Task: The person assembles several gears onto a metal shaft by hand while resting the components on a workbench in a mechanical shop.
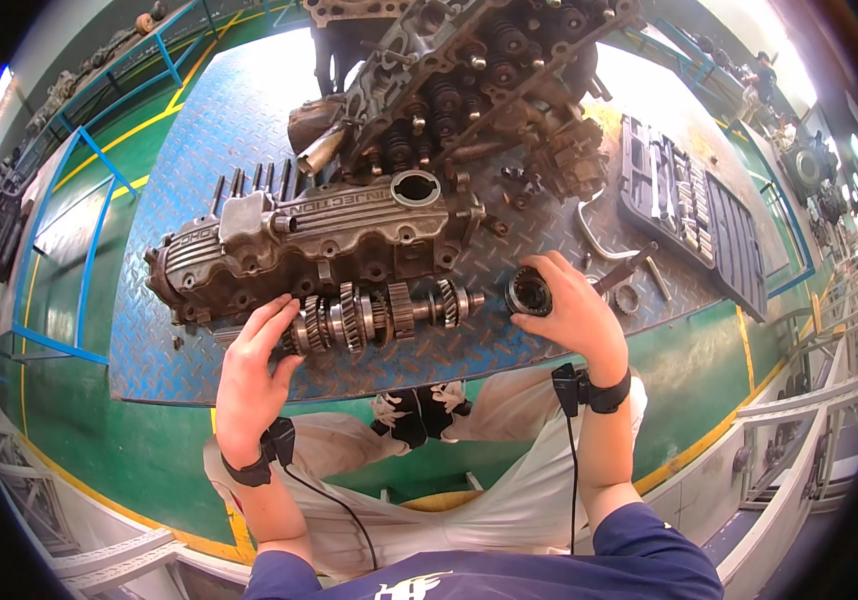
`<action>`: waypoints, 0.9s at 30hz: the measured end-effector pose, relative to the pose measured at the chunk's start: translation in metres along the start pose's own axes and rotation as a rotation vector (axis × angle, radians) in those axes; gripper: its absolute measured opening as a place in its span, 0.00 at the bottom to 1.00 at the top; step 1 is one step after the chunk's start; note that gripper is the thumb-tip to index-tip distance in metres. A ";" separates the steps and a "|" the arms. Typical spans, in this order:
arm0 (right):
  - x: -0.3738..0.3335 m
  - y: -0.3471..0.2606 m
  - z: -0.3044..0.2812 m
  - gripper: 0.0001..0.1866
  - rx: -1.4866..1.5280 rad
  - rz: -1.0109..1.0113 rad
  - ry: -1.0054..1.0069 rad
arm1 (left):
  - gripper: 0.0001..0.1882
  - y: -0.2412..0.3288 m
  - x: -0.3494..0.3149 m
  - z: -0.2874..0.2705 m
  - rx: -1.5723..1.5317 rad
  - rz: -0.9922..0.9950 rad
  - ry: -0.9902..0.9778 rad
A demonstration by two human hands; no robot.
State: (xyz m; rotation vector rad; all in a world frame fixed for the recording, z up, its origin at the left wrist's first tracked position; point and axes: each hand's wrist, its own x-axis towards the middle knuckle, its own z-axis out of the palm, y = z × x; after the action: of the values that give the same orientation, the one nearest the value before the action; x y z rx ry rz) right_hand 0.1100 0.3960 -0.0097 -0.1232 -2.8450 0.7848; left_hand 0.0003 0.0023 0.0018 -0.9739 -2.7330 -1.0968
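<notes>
A gear shaft (379,318) carrying several toothed gears lies along the near side of the blue metal table (369,375). My left hand (261,355) is wrapped around its left end, thumb on the near side and fingers over the far side. To the right of the shaft's bare tip, my right hand (571,308) grips a dark ring-shaped gear (527,291) between thumb and fingers. The ring sits on or just over the table; which of these I cannot tell. Directly beyond the shaft rests a ribbed valve cover (309,235) with a round filler hole.
A large greasy cylinder head (469,90) stands at the back. To the right lies an open tool case (689,205) with wrenches and sockets. Near my right hand are a small ring (626,299), a dark-handled tool (629,265) and a bent metal rod (594,235).
</notes>
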 end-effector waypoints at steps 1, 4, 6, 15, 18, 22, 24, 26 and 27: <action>0.000 0.000 0.000 0.37 -0.001 0.002 -0.001 | 0.36 0.000 0.000 0.000 -0.004 0.000 0.000; -0.001 0.000 0.000 0.36 0.002 -0.017 -0.003 | 0.36 -0.001 0.000 0.001 -0.009 0.002 0.004; -0.001 -0.001 -0.001 0.37 -0.003 -0.024 -0.001 | 0.36 -0.001 0.000 0.000 -0.006 0.001 0.002; -0.001 -0.011 -0.008 0.37 -0.024 0.005 0.044 | 0.36 -0.002 0.000 0.000 -0.010 0.002 0.000; -0.002 -0.011 -0.009 0.38 -0.022 -0.009 0.050 | 0.36 -0.001 0.000 -0.001 -0.014 0.001 0.001; -0.004 -0.011 -0.010 0.39 -0.039 -0.006 0.041 | 0.39 -0.001 0.000 0.002 -0.026 -0.016 0.013; -0.003 -0.010 -0.009 0.39 -0.043 0.004 0.014 | 0.39 -0.001 0.000 0.002 -0.026 -0.016 0.012; -0.003 -0.008 -0.008 0.39 -0.037 0.010 0.009 | 0.39 -0.001 0.000 0.002 -0.028 -0.014 0.011; -0.003 -0.007 -0.007 0.38 -0.029 0.015 0.003 | 0.39 -0.001 0.000 0.002 -0.031 -0.014 0.010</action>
State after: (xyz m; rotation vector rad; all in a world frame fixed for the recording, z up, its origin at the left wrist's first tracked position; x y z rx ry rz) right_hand 0.1143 0.3929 -0.0003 -0.1491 -2.8569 0.7463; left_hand 0.0000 0.0030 0.0000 -0.9524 -2.7268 -1.1467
